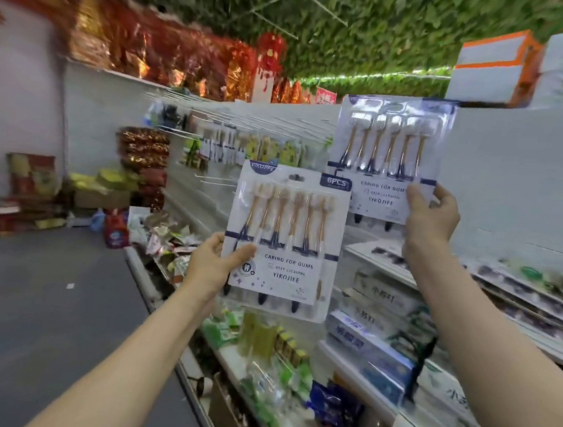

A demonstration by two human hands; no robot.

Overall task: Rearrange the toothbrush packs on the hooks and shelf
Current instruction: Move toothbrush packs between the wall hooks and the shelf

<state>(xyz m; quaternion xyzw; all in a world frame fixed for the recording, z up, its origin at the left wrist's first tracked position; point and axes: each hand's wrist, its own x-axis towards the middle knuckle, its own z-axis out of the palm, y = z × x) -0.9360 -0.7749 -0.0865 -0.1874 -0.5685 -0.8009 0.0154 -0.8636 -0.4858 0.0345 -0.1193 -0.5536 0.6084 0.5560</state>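
My left hand [215, 263] grips the lower left edge of a white toothbrush pack [288, 238] printed "CARING FOR GUMS", holding it upright in front of the shelves. Higher and to the right, my right hand [431, 215] pinches the bottom right corner of a second, matching toothbrush pack [387, 154], raised against the white back panel [517, 174]. Each pack shows several gold-and-navy brushes. Bare wire hooks [220, 118] stick out from the panel to the left, with more hanging packs [221, 144] behind them.
Shelves [389, 258] below carry toothpaste boxes [370, 349] and green packets [224, 325]. Orange-and-white boxes [493, 72] sit on the top shelf. A grey aisle floor [42, 293] runs left, with piled goods [103, 189] at its far end.
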